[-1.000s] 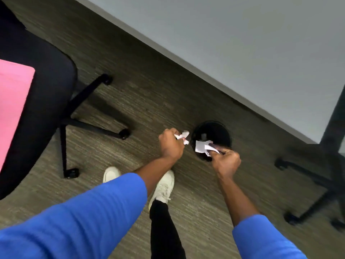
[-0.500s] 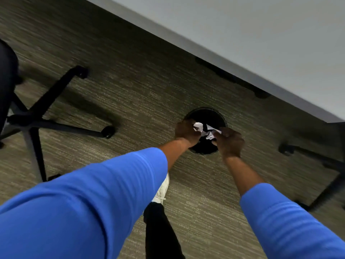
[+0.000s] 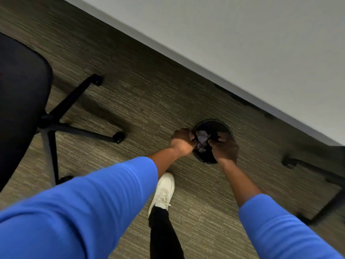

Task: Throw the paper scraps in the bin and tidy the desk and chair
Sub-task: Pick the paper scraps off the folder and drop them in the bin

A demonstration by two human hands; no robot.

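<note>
A small round black bin (image 3: 222, 126) stands on the carpet just in front of the grey desk (image 3: 242, 43). Both my hands are over its mouth. My left hand (image 3: 182, 142) is at the bin's left rim and my right hand (image 3: 226, 147) covers its right side. Crumpled paper scraps (image 3: 202, 138) sit between my fingertips, in shadow inside the bin's opening. Whether the fingers still pinch the scraps is unclear. A black office chair (image 3: 22, 94) stands at the left.
The chair's wheeled base (image 3: 78, 128) spreads over the carpet left of the bin. The black base of a second chair (image 3: 317, 176) is at the right, under the desk edge. My white shoe (image 3: 164, 191) is planted just behind the bin.
Both hands have dropped lower into the bin's mouth, bringing the paper scraps down into its shadow. The view has shifted, so the chair seat shows again at the left.
</note>
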